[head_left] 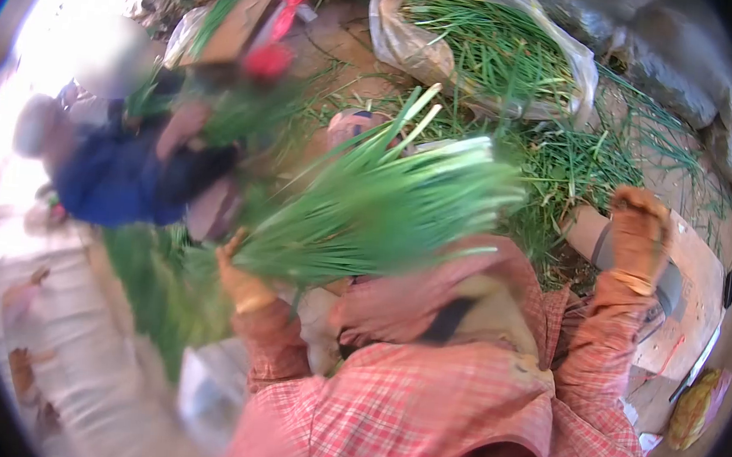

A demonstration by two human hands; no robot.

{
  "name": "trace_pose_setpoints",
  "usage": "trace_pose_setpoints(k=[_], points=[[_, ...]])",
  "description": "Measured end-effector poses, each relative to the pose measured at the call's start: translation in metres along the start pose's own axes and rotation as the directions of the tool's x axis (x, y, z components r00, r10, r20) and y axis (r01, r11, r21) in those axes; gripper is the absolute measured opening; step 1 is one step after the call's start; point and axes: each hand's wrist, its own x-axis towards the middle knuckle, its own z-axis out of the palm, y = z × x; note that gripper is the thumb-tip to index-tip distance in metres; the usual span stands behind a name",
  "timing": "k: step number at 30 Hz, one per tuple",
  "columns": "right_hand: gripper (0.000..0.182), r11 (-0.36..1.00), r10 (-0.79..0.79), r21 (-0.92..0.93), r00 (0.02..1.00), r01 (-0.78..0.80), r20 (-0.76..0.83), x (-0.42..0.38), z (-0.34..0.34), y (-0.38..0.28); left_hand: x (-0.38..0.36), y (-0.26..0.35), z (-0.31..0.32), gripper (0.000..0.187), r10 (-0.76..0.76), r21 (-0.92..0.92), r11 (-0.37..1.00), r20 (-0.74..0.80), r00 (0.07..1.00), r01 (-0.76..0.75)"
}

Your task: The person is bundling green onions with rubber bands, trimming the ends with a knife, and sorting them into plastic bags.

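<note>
A large bunch of garlic chives (376,204), blurred, with pale stem ends toward the right, lies across in front of my body. My left hand (242,275) is closed around its leafy end, with most fingers hidden behind the leaves. My right hand (641,229) is raised at the right, away from the bunch, its fingers curled in with nothing visible in them. Beneath it are my knee and a flat board (682,313). Loose chives (577,163) lie heaped on the ground beyond the bunch.
An open plastic bag (390,37) full of chives stands at the far side. A co-worker in dark blue (117,170) sits at the left, near a cardboard box (236,25) and pink ties (291,3). Filled sacks (695,91) line the upper right. Pale sheeting (73,343) covers the lower left.
</note>
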Motion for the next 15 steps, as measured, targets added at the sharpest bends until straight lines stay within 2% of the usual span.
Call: trace_pose_setpoints(k=[1,2,3,4,5,6,7,9,10,13,15], points=[[0.026,0.991,0.046,-0.128,0.997,-0.038,0.065,0.004,-0.034,-0.008,-0.003,0.003,0.007,0.04,-0.005,0.018,1.0,-0.067,0.998,0.006],[0.026,0.757,0.175,-0.646,0.983,-0.097,0.057,0.007,-0.07,-0.011,-0.004,0.007,0.011,0.035,-0.059,-0.133,0.99,-0.086,0.995,0.047],[0.026,0.274,0.267,-0.958,0.964,-0.091,-0.015,0.01,-0.085,-0.012,0.0,0.007,0.008,0.033,-0.061,-0.203,0.978,-0.079,0.995,0.044],[0.024,0.054,0.212,-0.998,0.976,0.032,0.043,0.012,-0.05,-0.012,0.006,0.005,0.005,0.031,-0.061,-0.272,0.961,-0.07,0.996,0.04],[0.022,-0.172,0.167,-0.976,0.98,0.137,0.108,0.009,0.023,-0.013,0.011,0.005,0.004,0.03,-0.059,-0.335,0.941,-0.056,0.997,0.037],[0.021,-0.392,0.134,-0.893,0.974,0.221,0.182,0.006,0.075,-0.01,0.012,0.008,0.006,0.026,0.038,-0.278,0.959,-0.043,0.998,-0.049],[0.02,0.149,0.123,-0.964,0.964,0.219,0.238,0.002,0.087,0.012,0.008,0.012,0.012,0.025,0.036,-0.335,0.941,-0.026,0.999,-0.043],[0.023,0.336,0.166,-0.819,0.826,0.466,0.539,0.004,0.145,0.034,-0.009,0.031,0.034,0.024,0.039,-0.43,0.902,0.01,0.999,-0.031],[0.026,0.441,0.181,-0.712,0.723,0.546,0.667,0.005,0.175,0.044,-0.017,0.042,0.046,0.024,0.032,-0.403,0.915,0.03,0.999,-0.017],[0.039,0.373,0.044,-0.658,0.696,0.654,0.717,0.007,0.211,0.094,-0.009,0.055,0.056,0.024,0.19,-0.517,0.853,0.183,0.964,-0.07],[0.046,0.32,0.026,-0.629,0.657,0.709,0.753,0.012,0.223,0.101,-0.015,0.07,0.071,0.025,0.19,-0.557,0.83,0.214,0.958,-0.04]])
